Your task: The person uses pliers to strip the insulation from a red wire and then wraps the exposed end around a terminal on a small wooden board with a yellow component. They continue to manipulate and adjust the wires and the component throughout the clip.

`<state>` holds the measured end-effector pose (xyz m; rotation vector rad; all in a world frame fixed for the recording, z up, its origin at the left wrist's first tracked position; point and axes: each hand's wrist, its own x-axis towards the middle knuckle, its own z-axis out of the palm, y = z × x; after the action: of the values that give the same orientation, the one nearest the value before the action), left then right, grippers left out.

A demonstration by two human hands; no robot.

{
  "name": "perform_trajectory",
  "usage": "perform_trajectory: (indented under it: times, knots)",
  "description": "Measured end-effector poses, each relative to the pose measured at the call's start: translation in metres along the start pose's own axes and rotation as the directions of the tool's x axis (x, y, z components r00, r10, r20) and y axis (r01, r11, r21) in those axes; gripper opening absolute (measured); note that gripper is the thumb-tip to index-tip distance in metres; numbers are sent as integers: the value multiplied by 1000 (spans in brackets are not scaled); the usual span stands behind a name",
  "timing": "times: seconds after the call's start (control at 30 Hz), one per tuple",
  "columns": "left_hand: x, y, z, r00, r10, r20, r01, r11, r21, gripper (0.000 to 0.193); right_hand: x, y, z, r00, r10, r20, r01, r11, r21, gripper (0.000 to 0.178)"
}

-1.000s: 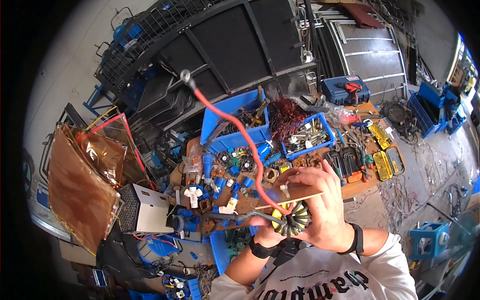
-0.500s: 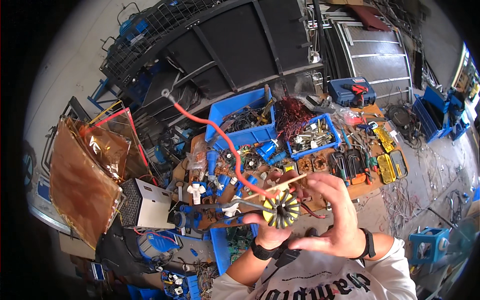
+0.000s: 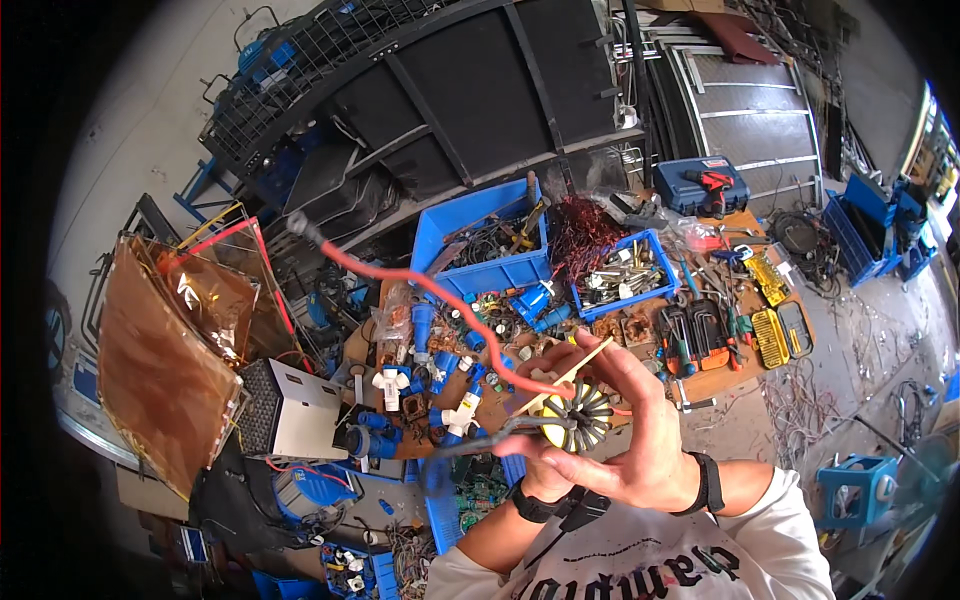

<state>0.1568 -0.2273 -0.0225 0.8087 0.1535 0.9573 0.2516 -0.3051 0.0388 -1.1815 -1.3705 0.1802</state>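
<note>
Both hands hold a ring-shaped coil [image 3: 583,415], yellow with dark windings, up in front of my chest. My left hand [image 3: 540,475] supports it from the lower left; its fingers are partly hidden behind the coil. My right hand [image 3: 645,435] curves round the right side, thumb below and fingers above. A thick red cable [image 3: 455,305] runs from the coil up to the left and ends in a blurred metal ring lug [image 3: 300,226]. A dark cable [image 3: 500,432] leaves it leftward, its end blurred. A thin pale stick [image 3: 575,375] lies slantwise against the coil, near my right fingertips.
Beyond my hands is a cluttered wooden bench [image 3: 725,372] with a blue crate [image 3: 500,270] of scrap, a shallow blue tray [image 3: 625,297] of metal parts, hand tools and a red drill [image 3: 712,183] on its case. A white box [image 3: 290,405] and brown panels [image 3: 165,365] stand at left.
My right hand has moved left and closed round the coil. The coil has turned and shifted slightly right. The red cable's lug swung left and down, and the dark cable dropped lower.
</note>
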Motion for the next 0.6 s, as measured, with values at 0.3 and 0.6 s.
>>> perform_trajectory:
  times: [0.3, 0.6]
  knots:
    - [3, 11, 11, 977, -65, -205, 60, 998, -29, 111, 4, -1, 1, 999, 25, 32, -20, 987, -161, 98]
    - [-1, 20, 8, 992, -121, 42, 125, 987, -103, 108, 11, -2, -1, 989, -136, 60, 148, 938, -312, 99]
